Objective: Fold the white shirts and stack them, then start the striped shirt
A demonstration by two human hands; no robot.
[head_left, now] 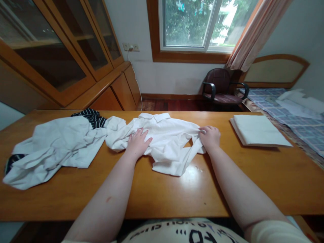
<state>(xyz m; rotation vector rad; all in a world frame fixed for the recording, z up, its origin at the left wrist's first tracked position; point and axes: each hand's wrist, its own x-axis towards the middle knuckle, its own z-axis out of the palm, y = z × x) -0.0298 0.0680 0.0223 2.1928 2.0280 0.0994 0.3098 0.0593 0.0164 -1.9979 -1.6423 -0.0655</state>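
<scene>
A white collared shirt (167, 135) lies crumpled on the wooden table, its collar toward the far edge. My left hand (138, 142) rests flat on the shirt's left part, fingers spread. At the right end, my right hand (210, 136) pinches the shirt's cloth between thumb and fingers. A gap in the folds beside that hand lets the table show through. Left of the shirt sits a heap of white clothes (60, 141), touching or nearly touching it. A black-and-white striped cloth (92, 118) pokes out from the heap's back.
On the right of the table (217, 192) lies a folded white stack (259, 130), of cloth or paper. Beyond the far edge are a wheel-less-looking armchair (220, 84), a bed (270, 98) and a window (192, 27). A glass-fronted cabinet (83, 40) stands at the left.
</scene>
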